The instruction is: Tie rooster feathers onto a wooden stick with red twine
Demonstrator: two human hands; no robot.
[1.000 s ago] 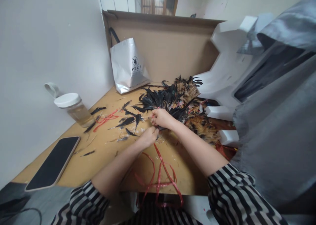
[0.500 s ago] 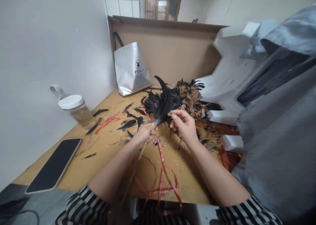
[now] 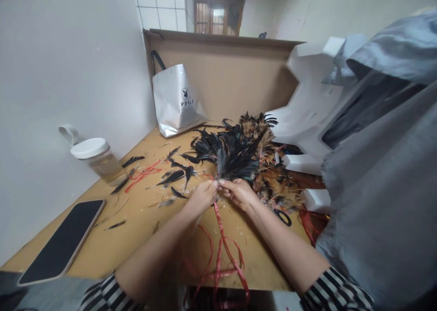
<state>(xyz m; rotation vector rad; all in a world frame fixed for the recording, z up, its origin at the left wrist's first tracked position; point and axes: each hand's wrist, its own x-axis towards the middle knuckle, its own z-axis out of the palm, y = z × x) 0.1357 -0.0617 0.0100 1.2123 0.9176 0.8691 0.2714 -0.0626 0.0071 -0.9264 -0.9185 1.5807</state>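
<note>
My left hand [image 3: 202, 196] and my right hand [image 3: 239, 193] meet at the middle of the wooden table [image 3: 136, 229]. Both pinch the base of a bunch of black feathers [image 3: 234, 158] that fans up and away from me. A red plastic string [image 3: 221, 242] runs from under my fingers down over the table's front edge. Behind the bunch lies a pile of black and brown feathers [image 3: 273, 174].
Loose black feathers [image 3: 172, 176] and red string scraps [image 3: 141, 173] lie to the left. A lidded jar [image 3: 99, 160] stands by the left wall, a phone [image 3: 61, 242] lies at the front left. A white bag [image 3: 175, 101] leans on cardboard. Scissors [image 3: 282, 216] and white foam [image 3: 307, 119] are right. Grey cloth [image 3: 382, 188] hangs right.
My right hand came down from the feather tips and joined my left hand at the base of the bunch. The bunch has lowered and tilted away.
</note>
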